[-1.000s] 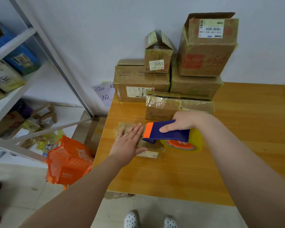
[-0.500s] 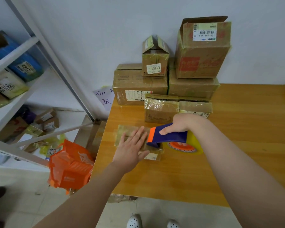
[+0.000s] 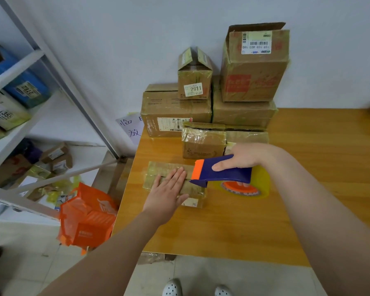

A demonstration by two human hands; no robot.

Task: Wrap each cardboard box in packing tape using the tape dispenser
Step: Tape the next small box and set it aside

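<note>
A flat cardboard box (image 3: pixel 169 168), wrapped in shiny tape, lies near the left edge of the wooden table (image 3: pixel 233 227). My left hand (image 3: pixel 168 192) presses flat on its top with the fingers spread. My right hand (image 3: pixel 245 155) grips the blue and orange tape dispenser (image 3: pixel 222 173), whose orange front edge rests on the box's right end. The yellowish tape roll (image 3: pixel 260 185) with its orange core hangs behind the dispenser, just above the table.
Several taped boxes (image 3: pixel 203 143) are stacked at the table's back against the white wall, the tallest (image 3: pixel 254 67) at top right. A metal shelf (image 3: pixel 15 129) with parcels stands on the left. An orange bag (image 3: pixel 88 218) sits on the floor beside the table.
The dispenser has stayed at the box's right end and my left hand has stayed flat on the box. The view has shifted slightly; nothing else moved.
</note>
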